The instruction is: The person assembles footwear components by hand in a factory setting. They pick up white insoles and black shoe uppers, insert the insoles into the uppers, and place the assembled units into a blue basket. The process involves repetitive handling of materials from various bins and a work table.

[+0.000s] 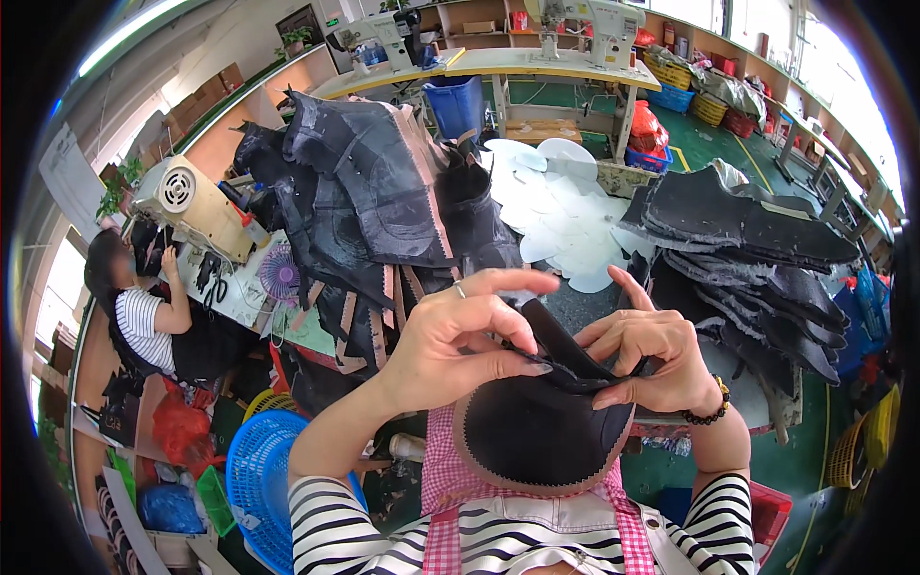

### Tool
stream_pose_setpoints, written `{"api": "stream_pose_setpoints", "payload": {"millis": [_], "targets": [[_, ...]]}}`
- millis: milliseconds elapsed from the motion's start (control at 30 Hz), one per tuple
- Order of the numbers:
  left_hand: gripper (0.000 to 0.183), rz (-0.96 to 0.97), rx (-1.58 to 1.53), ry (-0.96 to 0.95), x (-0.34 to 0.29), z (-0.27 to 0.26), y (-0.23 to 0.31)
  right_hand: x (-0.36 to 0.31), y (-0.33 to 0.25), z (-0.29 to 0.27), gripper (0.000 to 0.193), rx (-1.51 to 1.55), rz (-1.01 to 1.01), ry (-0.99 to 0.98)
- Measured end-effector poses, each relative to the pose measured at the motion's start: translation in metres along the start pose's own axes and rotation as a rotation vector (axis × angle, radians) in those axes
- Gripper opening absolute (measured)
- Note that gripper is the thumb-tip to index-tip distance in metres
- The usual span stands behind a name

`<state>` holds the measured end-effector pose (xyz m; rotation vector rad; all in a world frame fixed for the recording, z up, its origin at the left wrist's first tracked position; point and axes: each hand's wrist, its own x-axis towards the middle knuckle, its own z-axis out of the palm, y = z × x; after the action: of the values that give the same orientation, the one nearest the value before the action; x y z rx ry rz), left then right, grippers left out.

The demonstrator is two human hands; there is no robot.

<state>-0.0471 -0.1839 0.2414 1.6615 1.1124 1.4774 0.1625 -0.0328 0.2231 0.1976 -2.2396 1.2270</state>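
Note:
Up in front of my chest is a black leather-like piece [537, 436] with a rounded lower end and a tan zigzag-cut rim. My left hand [455, 335] pinches its folded upper edge between thumb and fingers, the index finger raised. Thumb and bent fingers of my right hand [647, 350] grip the same edge from the other side. Between the hands, a narrow black flap stands up from the fold. Beyond them on the table lie a heap of black cut pieces [374, 182], thin white rounded sheets [556, 206] and a thick stack of black fleecy-edged pieces [738, 225].
At the left, a person [158, 311] sits by a cream sewing machine [192, 201] and a small purple fan [280, 273]. A blue basket [264, 470] stands close to my left arm. Farther off are a blue bin [455, 105] and a bench [517, 62] with sewing machines.

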Motion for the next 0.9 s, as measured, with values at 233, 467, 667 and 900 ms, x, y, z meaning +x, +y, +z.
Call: {"api": "stream_pose_setpoints", "payload": {"millis": [233, 467, 667, 900], "targets": [[0.017, -0.002, 0.091, 0.016, -0.002, 0.000, -0.003, -0.001, 0.003, -0.001, 0.037, 0.030, -0.051, 0.007], [0.018, 0.069, 0.222, 0.033, -0.012, 0.008, 0.007, 0.007, -0.031, 0.007, 0.021, 0.035, 0.204, -0.025], [0.039, 0.140, -0.134, 0.172, -0.020, 0.024, 0.006, 0.008, -0.014, 0.029, 0.023, -0.159, -0.224, 0.182], [0.025, -0.085, 0.094, 0.121, -0.019, 0.015, 0.012, 0.006, -0.002, 0.026, 0.036, -0.183, -0.268, 0.120]]}}
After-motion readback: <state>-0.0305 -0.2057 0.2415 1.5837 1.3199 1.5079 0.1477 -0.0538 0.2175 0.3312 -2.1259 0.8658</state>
